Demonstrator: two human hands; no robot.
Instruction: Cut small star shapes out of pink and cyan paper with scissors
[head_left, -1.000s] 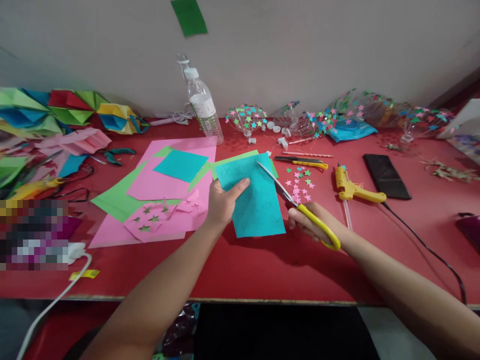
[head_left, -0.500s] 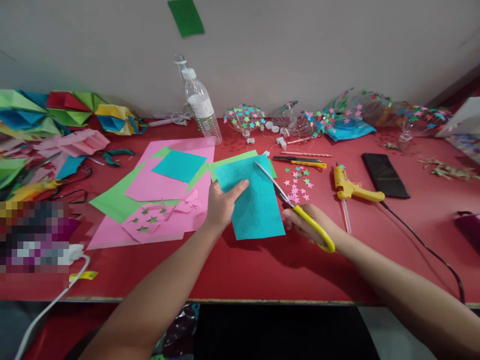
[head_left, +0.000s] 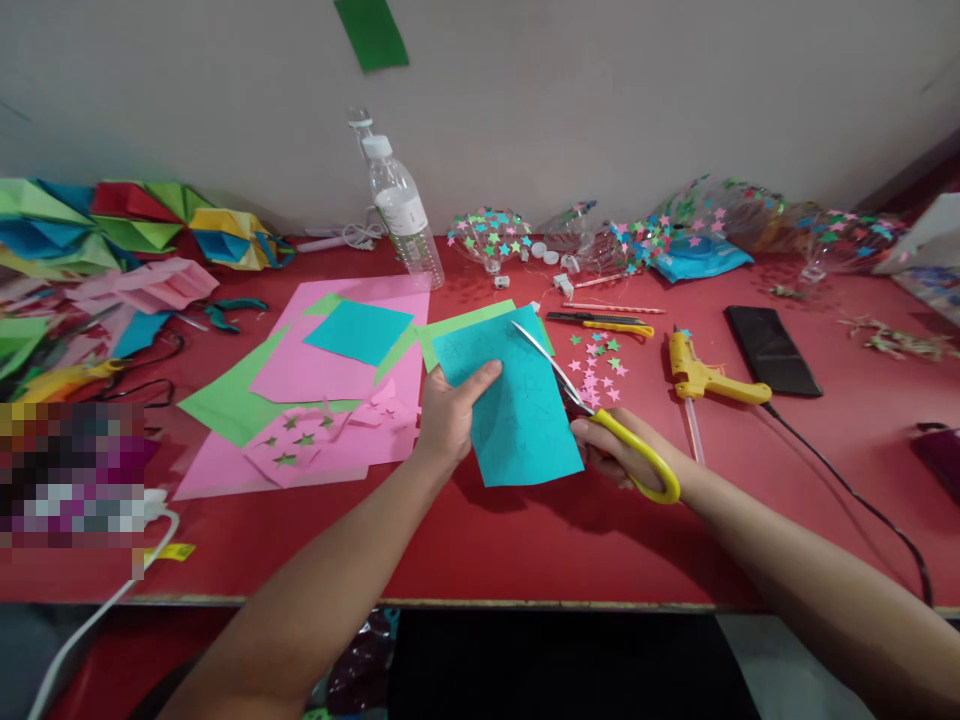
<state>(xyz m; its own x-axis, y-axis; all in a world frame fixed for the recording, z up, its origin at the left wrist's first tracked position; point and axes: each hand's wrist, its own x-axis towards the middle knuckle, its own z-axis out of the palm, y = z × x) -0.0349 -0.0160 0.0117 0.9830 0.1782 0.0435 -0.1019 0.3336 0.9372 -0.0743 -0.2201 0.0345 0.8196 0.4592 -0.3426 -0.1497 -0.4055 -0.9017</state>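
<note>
My left hand (head_left: 454, 410) grips the left edge of a turquoise sheet of paper (head_left: 517, 420), thumb on top and fingers hidden underneath. Faint pencilled star outlines show on the sheet. My right hand (head_left: 619, 450) is closed around the yellow handles of a pair of scissors (head_left: 637, 455). One blade lies over the sheet's upper right part, pointing up and left; whether the other is beneath the paper I cannot tell. Behind the sheet lies a light green paper (head_left: 480, 318). Small pink and green paper stars (head_left: 596, 370) are scattered right of the sheet.
A yellow glue gun (head_left: 694, 370), a black phone (head_left: 772, 350) and a utility knife (head_left: 600, 322) lie to the right. Pink paper (head_left: 225, 465) with cut-out scraps is at left. A plastic bottle (head_left: 401, 210) and star-covered clear ornaments (head_left: 491, 235) stand along the wall.
The turquoise sheet has tilted, its lower edge shifting right and slightly down. Both hands moved a little to the right, the scissors with them.
</note>
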